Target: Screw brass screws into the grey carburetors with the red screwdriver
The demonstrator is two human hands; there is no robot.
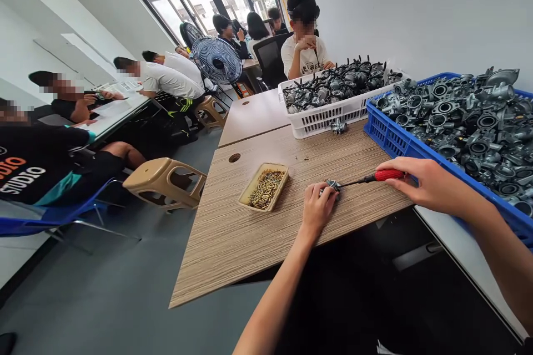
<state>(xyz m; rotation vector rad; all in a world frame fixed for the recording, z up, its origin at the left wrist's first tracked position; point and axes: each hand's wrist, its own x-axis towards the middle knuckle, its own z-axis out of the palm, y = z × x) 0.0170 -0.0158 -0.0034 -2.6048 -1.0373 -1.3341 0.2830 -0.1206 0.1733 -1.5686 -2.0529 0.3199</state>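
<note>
My left hand (pixel 318 204) is closed around a small metal carburetor (pixel 334 184) and holds it down on the wood-grain table (pixel 233 233). The fingers cover most of the carburetor. In my right hand (pixel 427 180) is a screwdriver with a red handle (pixel 388 175), lying nearly level. Its dark shaft points left, and the tip meets the carburetor beside my left fingers; the exact contact spot is too small to make out. Left of my left hand sits a shallow tray (pixel 242 203) full of small brass-coloured screw-like parts.
A blue crate (pixel 381 132) heaped with metal carburetor bodies stands at the right. Behind it is a white basket (pixel 306 125) of carburetors, with one loose carburetor (pixel 338 126) beside it. Across the table sits a person (pixel 306 55). A stool (pixel 160 177) and a fan (pixel 217 61) stand left.
</note>
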